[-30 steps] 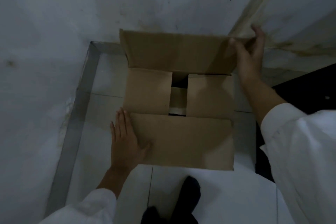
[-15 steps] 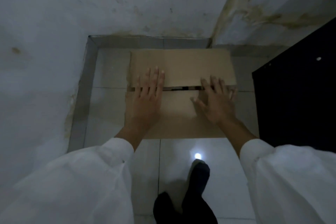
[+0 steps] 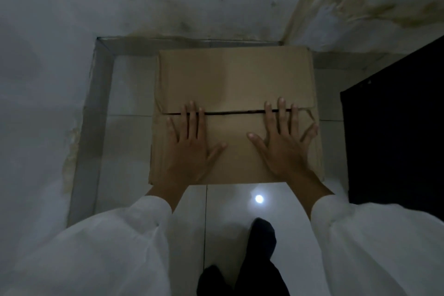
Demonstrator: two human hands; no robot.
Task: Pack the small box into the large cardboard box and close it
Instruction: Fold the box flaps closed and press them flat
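Observation:
The large cardboard box [image 3: 234, 79] sits on the tiled floor in a corner, both long top flaps folded flat with a thin dark seam across the middle. My left hand [image 3: 189, 144] lies flat on the near flap at the left, fingers spread, fingertips reaching over the seam. My right hand [image 3: 283, 142] lies flat on the near flap at the right, fingers also across the seam. Neither hand grips anything. The small box is hidden from view.
Stained grey walls [image 3: 168, 0] close in behind and to the left. A grey skirting strip [image 3: 92, 113] runs along the floor edge. A black surface [image 3: 396, 132] stands at the right. My dark shoes [image 3: 262, 235] are on the white tiles [image 3: 230, 211] near a light reflection.
The far and near flaps have been folded down over the inner flaps, so the box top is shut. Both hands moved onto the lid and spread apart along the seam.

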